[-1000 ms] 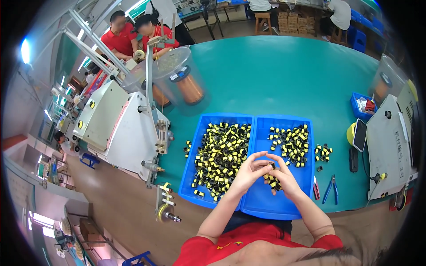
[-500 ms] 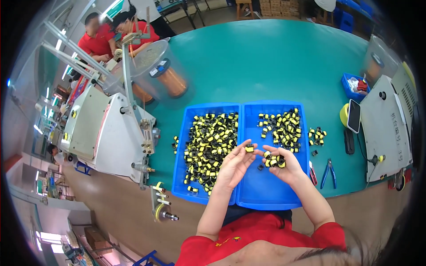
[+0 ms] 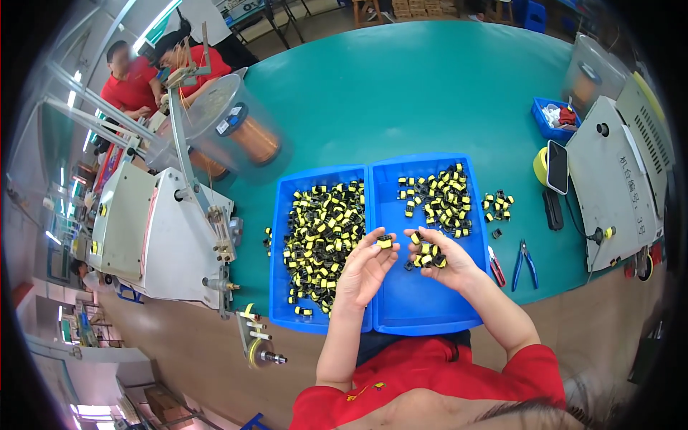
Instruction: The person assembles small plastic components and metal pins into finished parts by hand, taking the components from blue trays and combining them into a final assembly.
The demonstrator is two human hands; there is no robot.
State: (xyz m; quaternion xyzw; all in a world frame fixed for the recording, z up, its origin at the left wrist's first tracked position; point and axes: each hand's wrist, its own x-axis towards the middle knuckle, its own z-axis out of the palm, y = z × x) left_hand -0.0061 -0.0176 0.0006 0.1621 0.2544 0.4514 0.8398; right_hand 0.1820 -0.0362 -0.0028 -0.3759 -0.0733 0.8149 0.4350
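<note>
My left hand point(image 3: 362, 272) pinches one small coil bobbin point(image 3: 385, 242), black with yellow tape, between thumb and fingertips. Several more bobbins point(image 3: 430, 256) lie in my right hand point(image 3: 456, 266), whose fingers curl around them; one sits up at its fingertips. Both hands hover over the inner edges of two blue trays set side by side. The left tray point(image 3: 280, 304) is heaped with the same black-and-yellow bobbins point(image 3: 322, 240). In the right tray point(image 3: 408, 315), a looser pile point(image 3: 448, 201) fills the far part, and a dark piece lies partly hidden beside my right hand.
Right of the trays are loose bobbins point(image 3: 497, 206), blue-handled pliers point(image 3: 525, 265), a red-handled tool point(image 3: 496, 266) and a phone point(image 3: 557, 168) against a yellow roll. Winding machines point(image 3: 165, 236) flank the green table point(image 3: 373, 93). Two people in red work at the far left.
The whole view has shifted, so the trays and table sit farther left. My hands stay close together over the trays; one bobbin now stands higher at my right fingertips.
</note>
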